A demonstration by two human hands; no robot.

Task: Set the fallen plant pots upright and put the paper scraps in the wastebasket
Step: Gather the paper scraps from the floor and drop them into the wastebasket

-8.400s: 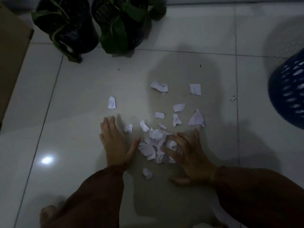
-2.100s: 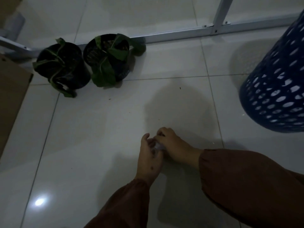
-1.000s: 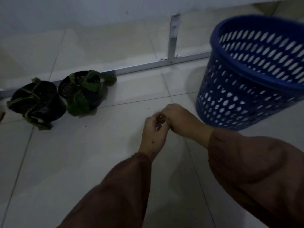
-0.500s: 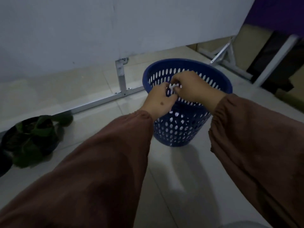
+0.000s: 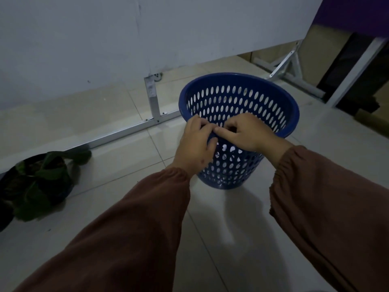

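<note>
The blue perforated wastebasket (image 5: pixel 273 98) stands upright on the tiled floor. Both my hands hover over its near rim, fingertips touching each other. My left hand (image 5: pixel 196 144) has its fingers loosely curled over the rim and its thumb in front of the wall. My right hand (image 5: pixel 246 131) curls down into the basket's mouth, with a dark hollow under the fingers. No paper shows in either hand. White bits of paper scraps (image 5: pixel 228 148) show through the basket's holes below my hands. A black plant pot (image 5: pixel 42 180) with green leaves stands at the left.
A white panel on a metal frame (image 5: pixel 153 102) runs along the floor behind the basket. More frame legs (image 5: pixel 294 68) and dark furniture stand at the back right. A second dark pot (image 5: pixel 3 216) is cut off by the left edge.
The scraps were gathered off the floor and carried to the basket. Since half a second ago the white paper between my hands has vanished and my fingers have loosened over the rim.
</note>
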